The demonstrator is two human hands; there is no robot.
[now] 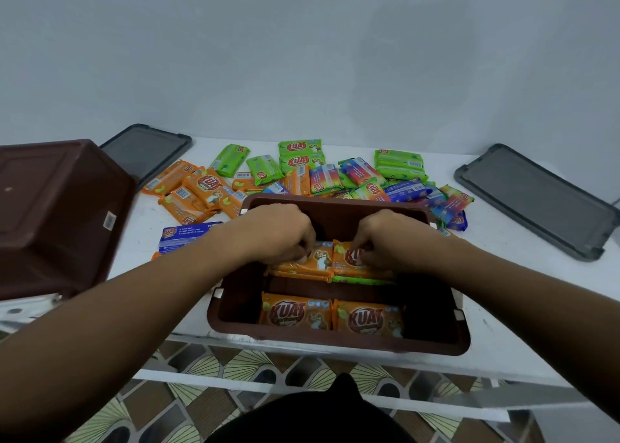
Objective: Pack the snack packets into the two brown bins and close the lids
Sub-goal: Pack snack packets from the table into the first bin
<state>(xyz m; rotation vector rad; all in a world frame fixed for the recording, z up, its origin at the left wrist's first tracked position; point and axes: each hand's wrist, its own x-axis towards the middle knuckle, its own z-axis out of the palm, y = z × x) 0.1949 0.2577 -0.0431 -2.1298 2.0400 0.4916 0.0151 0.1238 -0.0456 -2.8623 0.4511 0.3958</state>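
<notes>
An open brown bin (231,311) stands at the table's front edge. Inside it, two orange packets (328,318) lie side by side near me, and a stack with orange packets (322,264) on top lies further in. My left hand (278,234) has its fingers curled onto the left orange packet of that stack. My right hand (385,237) pinches the right one (345,258). A second brown bin (57,214) lies upside down at the left. Several loose orange, green, blue and rainbow packets (302,167) are scattered behind the open bin.
Two grey lids lie flat on the white table, one (147,150) at the back left partly behind the upturned bin, one (536,197) at the right. A blue packet (184,237) lies left of the open bin. A white wall rises behind the table; patterned floor shows below.
</notes>
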